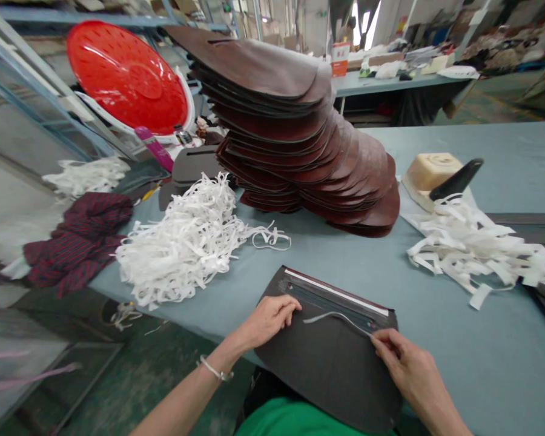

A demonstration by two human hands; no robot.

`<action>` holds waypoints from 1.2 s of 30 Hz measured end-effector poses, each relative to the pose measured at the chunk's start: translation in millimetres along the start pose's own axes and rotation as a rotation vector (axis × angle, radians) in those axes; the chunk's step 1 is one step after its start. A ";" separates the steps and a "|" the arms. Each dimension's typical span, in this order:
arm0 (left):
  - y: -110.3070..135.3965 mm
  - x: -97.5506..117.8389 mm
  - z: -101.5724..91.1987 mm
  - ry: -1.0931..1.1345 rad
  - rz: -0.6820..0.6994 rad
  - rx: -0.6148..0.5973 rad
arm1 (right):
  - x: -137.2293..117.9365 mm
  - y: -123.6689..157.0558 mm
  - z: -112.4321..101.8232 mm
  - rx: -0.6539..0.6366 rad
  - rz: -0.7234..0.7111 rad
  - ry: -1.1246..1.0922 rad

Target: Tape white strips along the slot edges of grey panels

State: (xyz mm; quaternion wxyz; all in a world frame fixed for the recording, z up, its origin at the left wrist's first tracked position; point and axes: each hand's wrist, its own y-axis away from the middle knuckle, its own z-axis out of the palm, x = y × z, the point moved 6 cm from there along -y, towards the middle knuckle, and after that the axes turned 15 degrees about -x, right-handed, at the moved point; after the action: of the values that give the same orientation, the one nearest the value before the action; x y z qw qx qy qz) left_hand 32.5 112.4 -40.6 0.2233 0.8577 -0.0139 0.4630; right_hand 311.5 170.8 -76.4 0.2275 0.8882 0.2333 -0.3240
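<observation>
Leather panel, dark and flat, lay at the lower centre of the frame on the grey-blue surface, its near edge hanging over the surface's edge towards the person. A white tape line ran along its far edge. The left hand rested on the panel's left part, fingers curled down and pressing it, holding nothing. The right hand, at the lower right of the panel, pinched the end of a thin white strip between thumb and fingers; the strip arched up off the leather and reached left towards the other hand, its far end free. A bracelet sat on the left wrist.

Beyond the panel, at the upper centre, a tall leaning stack of brown leather pieces stood on the surface. Left of it lay a heap of white strips, and further left a dark red striped cloth. A second heap of white strips lay at the right, just below a cream block with a black handle resting on it. A red round basket leaned in the upper left.
</observation>
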 end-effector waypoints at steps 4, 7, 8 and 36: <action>-1.0 31.3 3.4 -0.082 0.117 0.230 | -33.9 -1.2 8.6 0.014 -0.130 0.031; -5.8 69.1 27.0 -0.282 0.312 0.122 | -66.6 -0.6 17.4 -0.047 -0.287 -0.012; -7.3 76.3 35.7 -0.344 0.351 0.064 | -71.9 -0.2 18.3 -0.054 -0.296 -0.029; -19.9 -40.3 -24.1 -0.068 -0.255 0.366 | 2.0 -7.6 7.6 0.006 0.292 -0.064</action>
State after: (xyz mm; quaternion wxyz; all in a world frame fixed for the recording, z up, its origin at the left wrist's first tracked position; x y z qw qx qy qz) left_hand -4.9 132.4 -68.8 0.1199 0.8939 0.1712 0.3966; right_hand 305.0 173.1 -84.9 0.2767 0.9025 0.0933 -0.3166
